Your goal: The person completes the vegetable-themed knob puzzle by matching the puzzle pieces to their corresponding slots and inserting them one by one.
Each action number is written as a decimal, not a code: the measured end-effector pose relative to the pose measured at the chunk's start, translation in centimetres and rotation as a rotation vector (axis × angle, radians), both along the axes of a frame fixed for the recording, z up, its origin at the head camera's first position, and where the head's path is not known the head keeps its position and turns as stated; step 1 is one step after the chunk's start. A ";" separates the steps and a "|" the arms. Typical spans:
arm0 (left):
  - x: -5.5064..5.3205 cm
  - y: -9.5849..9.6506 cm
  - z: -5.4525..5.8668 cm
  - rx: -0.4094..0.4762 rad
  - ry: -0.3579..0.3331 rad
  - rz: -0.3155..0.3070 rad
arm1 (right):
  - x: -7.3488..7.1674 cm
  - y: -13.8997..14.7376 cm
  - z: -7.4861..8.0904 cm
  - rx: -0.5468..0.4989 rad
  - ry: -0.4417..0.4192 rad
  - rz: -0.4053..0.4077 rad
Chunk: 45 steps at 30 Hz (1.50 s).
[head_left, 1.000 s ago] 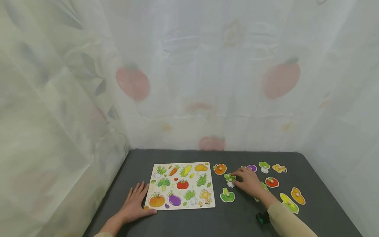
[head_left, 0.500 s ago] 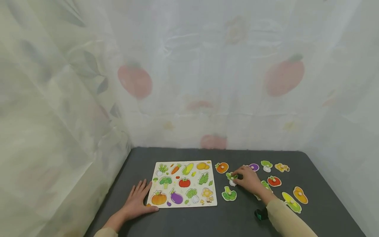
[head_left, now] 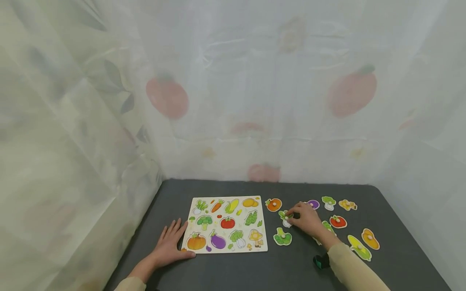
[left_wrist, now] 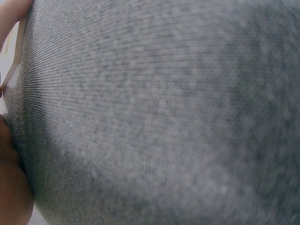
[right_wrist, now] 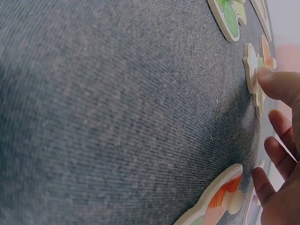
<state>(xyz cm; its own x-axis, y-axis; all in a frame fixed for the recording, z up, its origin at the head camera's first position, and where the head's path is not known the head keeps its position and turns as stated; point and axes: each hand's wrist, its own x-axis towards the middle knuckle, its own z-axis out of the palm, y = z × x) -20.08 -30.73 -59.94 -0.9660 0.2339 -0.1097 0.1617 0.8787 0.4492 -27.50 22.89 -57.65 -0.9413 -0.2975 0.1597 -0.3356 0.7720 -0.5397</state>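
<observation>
My right hand [head_left: 308, 221] pinches the knob of a turnip puzzle piece [head_left: 285, 219], white with green leaves. The right wrist view shows the thumb [right_wrist: 267, 77] on the knob of that piece [right_wrist: 251, 65], which lies on the table; the index finger is hidden there. My left hand [head_left: 168, 244] lies with spread, straight fingers at the lower left corner of a white puzzle board [head_left: 233, 247] printed with vegetables. Its thumb runs along the board's front edge. Only parts of the left hand [left_wrist: 14, 187] show in the left wrist view.
Loose knobbed pieces lie around the right hand: pumpkin [head_left: 274, 205], broccoli [head_left: 282, 237], eggplant [head_left: 313, 204], cabbage [head_left: 329, 203], mushroom [head_left: 347, 205], tomato [head_left: 338, 221], corn [head_left: 359, 247] and potato [head_left: 370, 239]. A green piece is partly under the right forearm. Printed curtains surround the dark table [head_left: 233, 275].
The head view has shifted slightly, so everything sits a little higher and further right in it. Both hands keep their places by the board and the turnip piece.
</observation>
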 end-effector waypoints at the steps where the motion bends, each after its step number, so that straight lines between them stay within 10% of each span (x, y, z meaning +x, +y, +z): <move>1: 0.0 0.0 0.0 -0.001 0.000 0.001 | 0.0 0.0 0.0 0.002 -0.006 -0.003; 45: 0.6 0.4 0.9 -0.001 0.017 -0.004 | -0.6 -1.0 1.1 0.000 0.059 -0.008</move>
<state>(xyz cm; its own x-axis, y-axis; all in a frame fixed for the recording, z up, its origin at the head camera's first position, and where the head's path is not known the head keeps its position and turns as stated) -19.52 -30.31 -59.04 -0.9669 0.2375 -0.0933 0.1728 0.8785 0.4455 -28.06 21.84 -56.57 -0.9326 -0.2897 0.2154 -0.3606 0.7750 -0.5190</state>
